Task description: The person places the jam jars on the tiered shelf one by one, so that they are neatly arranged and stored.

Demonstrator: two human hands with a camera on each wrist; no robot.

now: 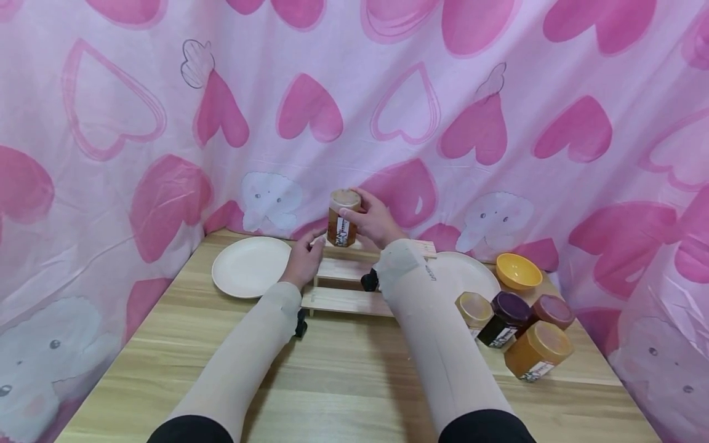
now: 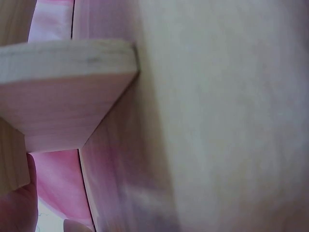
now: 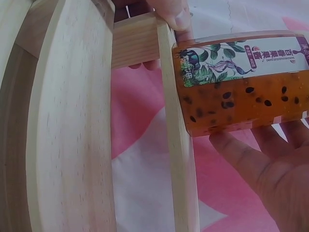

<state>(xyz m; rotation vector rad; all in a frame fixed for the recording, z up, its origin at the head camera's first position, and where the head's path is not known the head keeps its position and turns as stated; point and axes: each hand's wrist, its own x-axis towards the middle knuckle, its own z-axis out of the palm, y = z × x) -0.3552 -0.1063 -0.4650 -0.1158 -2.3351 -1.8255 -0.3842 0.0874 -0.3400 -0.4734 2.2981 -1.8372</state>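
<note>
My right hand (image 1: 378,220) grips a jar of passion fruit jam (image 1: 335,223), amber with dark seeds and a white printed label. In the right wrist view the jar (image 3: 241,108) has its base right at the top board of a wooden tiered rack (image 1: 349,301). At the rack's left end, my left hand (image 1: 302,258) holds the frame near the top tier. Its thumb and fingers (image 3: 169,10) lie around that corner in the right wrist view. The left wrist view is mostly filled by the rack's side and a tier's end (image 2: 67,63).
White plates stand left (image 1: 249,267) and right (image 1: 465,274) of the rack, the right one partly behind my arm. A yellow bowl (image 1: 518,272) sits at the back right. Several jars, including a dark purple one (image 1: 503,317) and an orange one (image 1: 534,352), stand front right.
</note>
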